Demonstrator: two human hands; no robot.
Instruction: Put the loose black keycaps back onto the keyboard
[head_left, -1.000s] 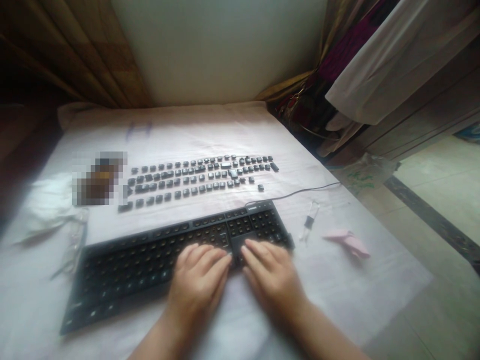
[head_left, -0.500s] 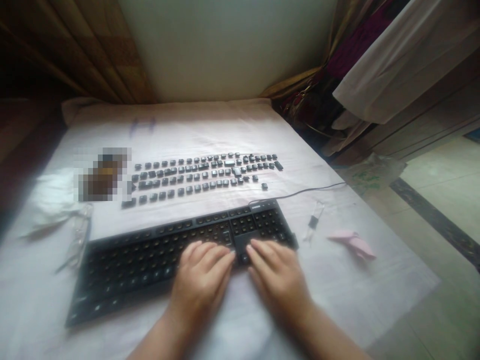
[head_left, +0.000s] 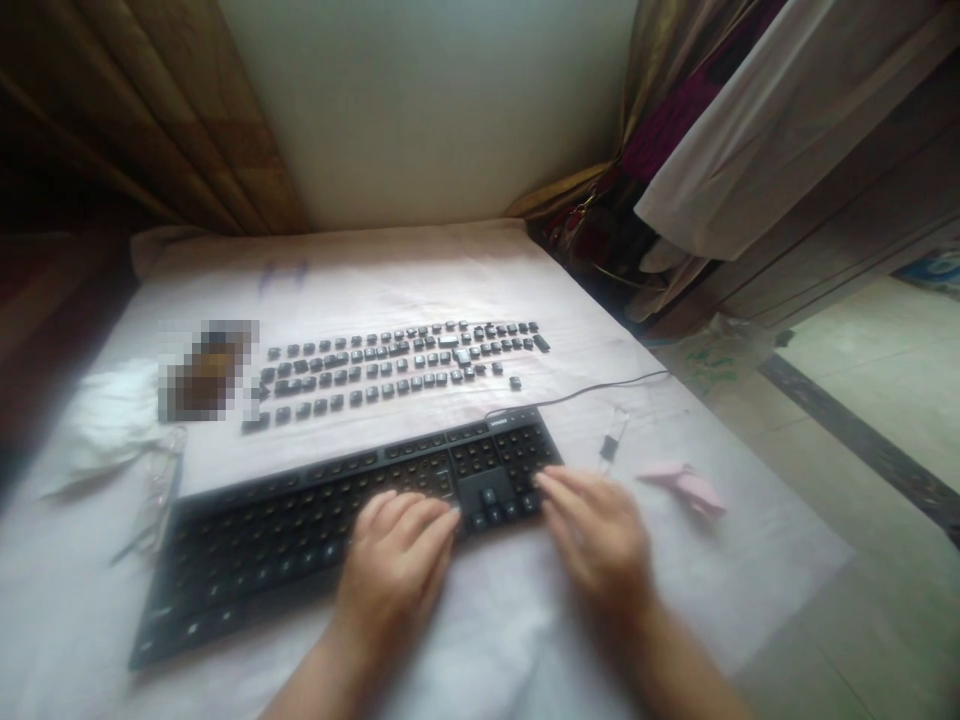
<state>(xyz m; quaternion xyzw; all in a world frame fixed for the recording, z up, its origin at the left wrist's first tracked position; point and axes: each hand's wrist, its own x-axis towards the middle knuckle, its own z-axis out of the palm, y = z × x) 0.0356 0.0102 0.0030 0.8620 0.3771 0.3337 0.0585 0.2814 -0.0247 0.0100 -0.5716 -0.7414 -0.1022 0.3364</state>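
A long black keyboard [head_left: 300, 520] lies slanted on the cloth-covered table, its right end farther back. Bare key mounts fill most of its rows; a few keycaps [head_left: 495, 515] sit along the near edge. My left hand [head_left: 401, 550] rests over the near edge, right of the middle, fingers pressed together and curled on it. At the near right corner, by the number pad, my right hand [head_left: 600, 535] has its fingers bunched with the thumb below them. Its fingertips touch the keyboard. Behind the keyboard, loose black keycaps [head_left: 386, 369] lie in several rows.
A cable [head_left: 592, 390] runs right from the keyboard's back. To the right lie a small clear tool with a dark band [head_left: 609, 447] and a pink cloth [head_left: 682, 485]. At left are a white cloth [head_left: 109, 415], glasses-like clear items [head_left: 161, 490] and a blurred-out patch [head_left: 206, 370].
My right hand has moved right, from the keys near the arrow block to the keyboard's right corner, uncovering those keys. My left hand stays in place. The view has shifted slightly.
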